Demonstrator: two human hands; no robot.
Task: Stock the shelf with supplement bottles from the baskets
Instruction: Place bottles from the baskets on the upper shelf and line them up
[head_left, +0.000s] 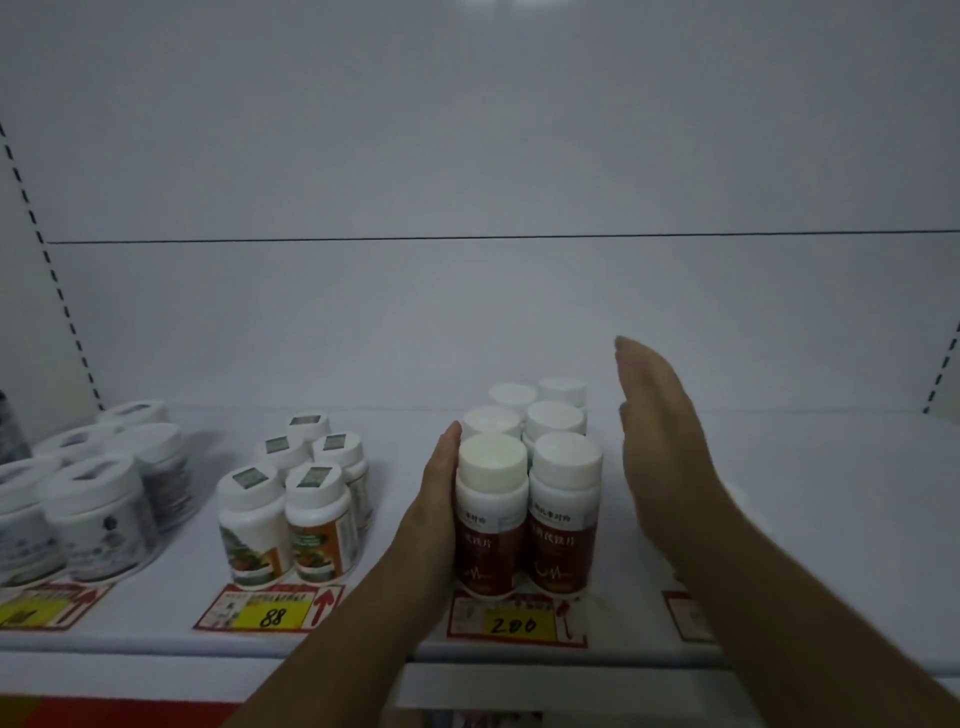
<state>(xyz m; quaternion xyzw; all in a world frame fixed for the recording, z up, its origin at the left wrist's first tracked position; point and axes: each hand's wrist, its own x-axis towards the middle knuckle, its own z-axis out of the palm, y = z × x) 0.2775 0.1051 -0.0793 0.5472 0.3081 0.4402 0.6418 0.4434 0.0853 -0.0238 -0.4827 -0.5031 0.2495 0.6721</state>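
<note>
**Red-labelled block flanked by open palms; tipping is the risk**

The red-labelled bottles (491, 519) are stood upright in two files of three near the front of the shelf (810, 519), behind the price tag marked 200 (514, 621). The left grip (436, 499) is laid flat, fingers straight, against the left flank of the front bottle; nothing is grasped. The right grip (660, 441) is held released, edge-up, near the block's right flank but apart from it. No basket is seen.

If the block is pressed from the left alone, high near the caps, the front bottles could be tipped rightward, since that side is not yet backed. If the right grip is brought in too hard, the files could be skewed or a bottle pushed off the front edge. The green-and-orange bottles (291, 509) are stood near enough to be knocked by the left forearm.
</note>
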